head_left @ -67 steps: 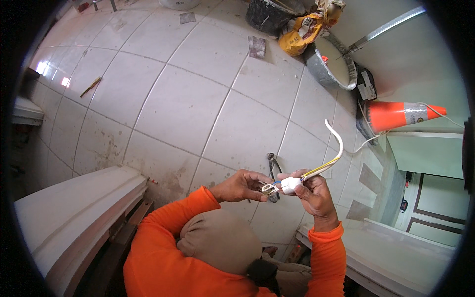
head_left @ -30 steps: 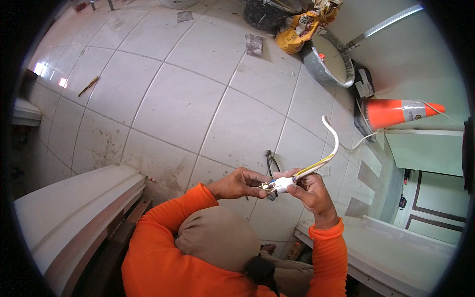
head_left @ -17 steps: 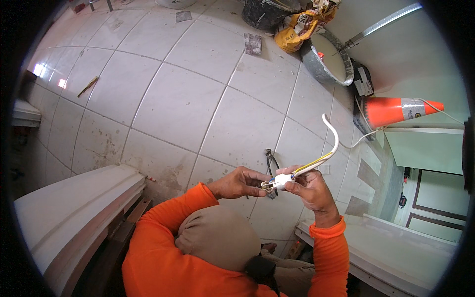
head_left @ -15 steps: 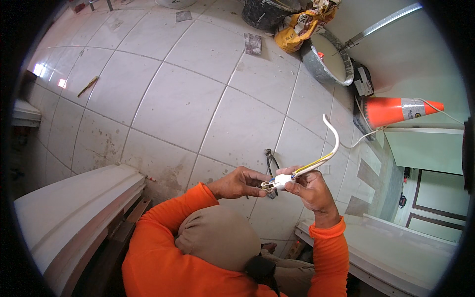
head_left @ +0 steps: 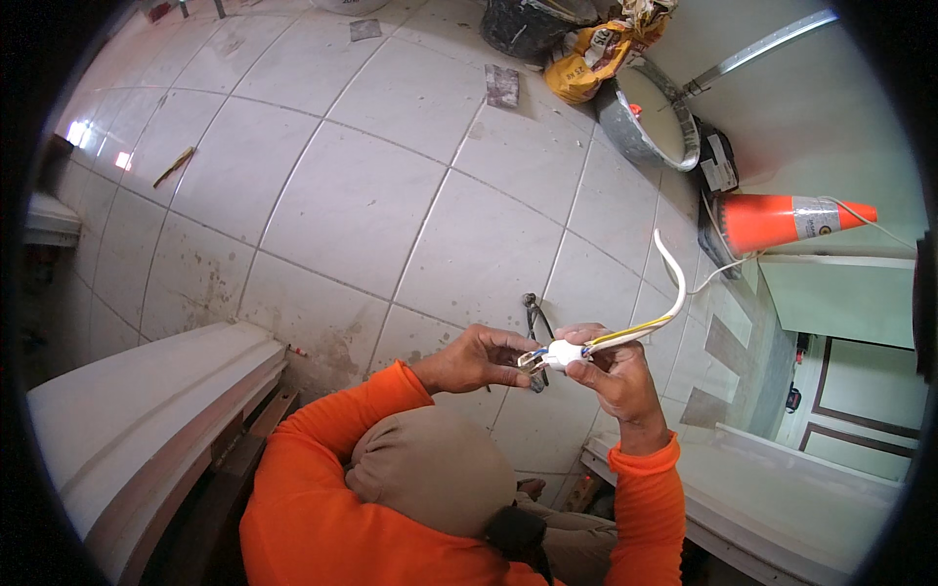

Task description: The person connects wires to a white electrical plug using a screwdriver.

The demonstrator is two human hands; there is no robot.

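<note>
Tiled floor (head_left: 362, 205), white connector (head_left: 564, 355) between hands (head_left: 618, 379) (head_left: 476, 358)

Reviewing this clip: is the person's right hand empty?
No, the right hand grips a white fitting between thumb and fingers, with a white cable curving away beyond it.

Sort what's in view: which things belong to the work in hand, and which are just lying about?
In hand:
white plastic fitting, in the right hand
white cable with yellow strand
small pronged metal piece, in the left hand

Lying about:
dark long-handled tool on the pale tiled floor (perhaps used too)
orange cone with silver band
round grey tub
crumpled yellow bag
</note>
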